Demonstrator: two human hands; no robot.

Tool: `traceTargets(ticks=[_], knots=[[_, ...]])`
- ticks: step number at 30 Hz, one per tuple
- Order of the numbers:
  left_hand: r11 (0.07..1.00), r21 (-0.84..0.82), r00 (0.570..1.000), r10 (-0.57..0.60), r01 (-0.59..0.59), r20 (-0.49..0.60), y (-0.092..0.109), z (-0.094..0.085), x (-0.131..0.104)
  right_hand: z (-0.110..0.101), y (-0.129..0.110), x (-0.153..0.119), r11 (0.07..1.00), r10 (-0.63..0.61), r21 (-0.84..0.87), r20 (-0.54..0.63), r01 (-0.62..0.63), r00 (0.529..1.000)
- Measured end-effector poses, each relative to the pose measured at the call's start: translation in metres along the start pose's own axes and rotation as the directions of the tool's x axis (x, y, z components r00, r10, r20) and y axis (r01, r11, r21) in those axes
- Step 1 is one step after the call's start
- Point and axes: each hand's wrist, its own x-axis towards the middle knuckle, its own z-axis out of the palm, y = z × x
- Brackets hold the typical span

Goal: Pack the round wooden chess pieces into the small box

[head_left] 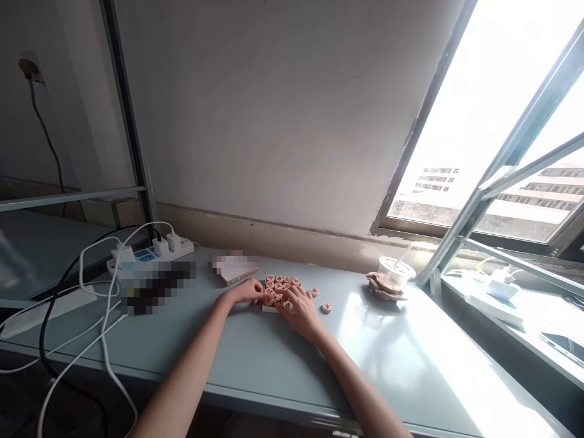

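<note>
Chess pieces (283, 281): head view; round wooden discs with red characters, packed face up in rows inside a pale box (269, 309) on the tabletop (255, 365).
Left hand (246, 292): at the box's left edge, thumb and fingers drawn together; whether they grip the box or a disc, I cannot tell.
Right hand (298, 307): laid over the near right part of the box, fingers bent across the discs; whether it grasps one cannot be made out.
Loose discs (326, 308): two, just to the right of the right hand, which is the nearer one.
Box's long axis: unclear, partly covered by the right hand.
Flat carton (239, 275): beyond the left hand, partly blurred.
Lidded cup (396, 274): well apart, to the right.
</note>
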Motion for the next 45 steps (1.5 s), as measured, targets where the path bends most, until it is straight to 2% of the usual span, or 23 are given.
traceTargets(ticks=[5, 8, 12, 15, 18, 20, 23, 26, 28, 30, 32, 35, 45], knots=[[1.0, -0.002, 1.0, 0.003, -0.003, 0.012, -0.001, -0.001, 0.001, -0.003, 0.005, -0.003, 0.995, 0.098, -0.033, -0.005, -0.099, 0.995], [1.0, 0.001, 1.0, -0.001, 0.001, 0.003, -0.003, -0.001, 0.001, -0.001, 0.006, -0.003, 0.992, 0.102, -0.074, -0.013, -0.103, 0.995], [1.0, -0.012, 1.0, -0.007, 0.007, 0.007, -0.004, 0.0, 0.002, -0.002, 0.009, -0.001, 0.994, 0.11, -0.022, -0.005, -0.11, 0.994], [1.0, -0.023, 1.0, 0.009, -0.008, 0.017, -0.005, 0.0, 0.003, -0.005, 0.023, -0.001, 0.973, 0.2, -0.094, -0.104, -0.21, 0.974], [1.0, -0.024, 1.0, 0.017, -0.016, 0.021, -0.006, 0.0, 0.003, -0.009, 0.045, -0.004, 0.903, 0.312, -0.238, -0.206, -0.357, 0.928], [0.999, -0.026, 0.999, 0.029, -0.028, 0.019, -0.005, -0.001, 0.002, -0.012, 0.059, -0.007, 0.862, 0.369, -0.304, -0.175, -0.406, 0.913], [0.998, -0.037, 0.999, 0.044, -0.043, 0.017, -0.005, -0.001, 0.002, -0.016, 0.07, -0.009, 0.85, 0.423, -0.304, -0.089, -0.429, 0.902], [0.998, -0.043, 0.999, 0.038, -0.037, 0.021, -0.005, -0.001, 0.002, -0.021, 0.066, -0.007, 0.899, 0.392, -0.169, -0.092, -0.403, 0.915], [0.999, -0.042, 0.999, 0.03, -0.029, 0.018, -0.005, 0.0, 0.002, -0.024, 0.056, -0.005, 0.943, 0.331, 0.037, -0.061, -0.33, 0.942], [0.999, -0.039, 1.0, 0.023, -0.022, 0.007, -0.005, 0.0, 0.002, -0.025, 0.043, -0.004, 0.94, 0.237, 0.249, 0.013, -0.233, 0.971], [0.999, -0.034, 1.0, 0.023, -0.023, -0.004, -0.005, 0.0, 0.002, -0.023, 0.032, -0.004, 0.919, 0.147, 0.358, 0.07, -0.162, 0.987], [0.999, -0.03, 1.0, 0.03, -0.031, -0.003, -0.007, 0.0, 0.003, -0.019, 0.024, -0.006, 0.929, 0.118, 0.344, 0.081, -0.139, 0.99], [0.998, -0.062, 1.0, 0.002, -0.002, 0.007, -0.004, 0.0, 0.003, -0.011, 0.025, -0.006, 0.978, 0.095, 0.176, 0.084, -0.108, 0.992]])
